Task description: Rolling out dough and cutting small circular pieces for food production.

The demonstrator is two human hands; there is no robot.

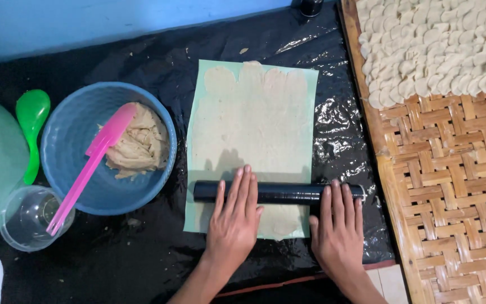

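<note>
Both hands flat, fingers spread, palms down on one black roller [279, 192]. Left hand [234, 222] sits left of centre, right hand [338, 231] near the roller's right end. Neither pinches anything; both just press from above.

Roller lies crosswise over the near part of one thin dough sheet [254, 135], which sits on one pale green liner [195, 169]. Most of the sheet stretches away from the fingertips; a small part lies under and between the palms.

Risks, as a judgement:
- Hands are off-centre to the right, so uneven pressure could thin one side more.
- Liner lies on slick black plastic [153, 62]; it could skid or bunch under a push.
- Dough at the far edge already reaches the liner edge and may spill onto the plastic.
- Thin sheet could stick to the roller and tear.

Counts: left of the left hand, one blue bowl [108, 147] with one dough lump [139, 143] and one pink spatula [88, 166]; one green spoon [32, 126]; one clear cup [26, 217]. Right of the right hand, one woven bamboo tray [451, 169] with many small cut dough pieces [434, 45], too many to count.
</note>
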